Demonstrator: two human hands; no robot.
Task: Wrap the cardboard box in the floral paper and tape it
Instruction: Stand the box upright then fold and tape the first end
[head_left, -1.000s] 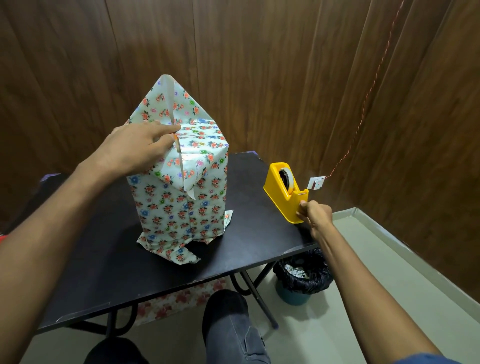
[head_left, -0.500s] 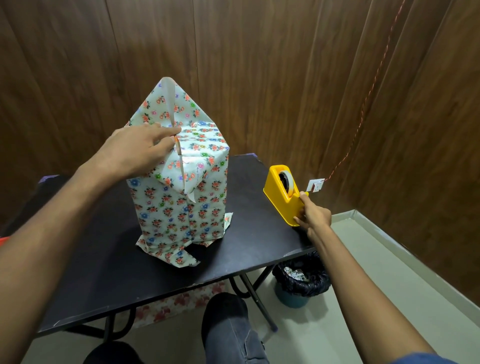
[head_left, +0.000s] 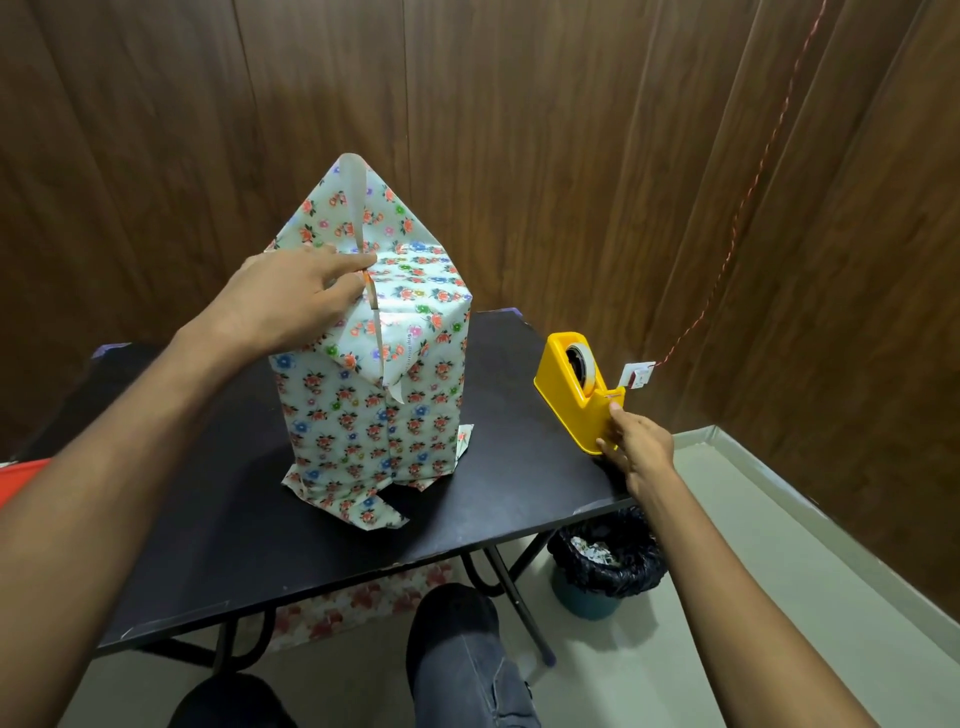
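Upright on the black bench stands the box, wrapped in floral paper, with one pointed flap raised at its top. Folded paper on the top is pressed down by the left hand, its fingers laid nearly straight. The near end of the yellow tape dispenser, at the bench's right edge, is pinched by the right hand.

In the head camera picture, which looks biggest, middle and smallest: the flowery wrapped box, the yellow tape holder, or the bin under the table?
1. Flowery wrapped box, clearly biggest.
2. and 3. Yellow tape holder and bin look alike; the table hides part of the bin, so no ranking.
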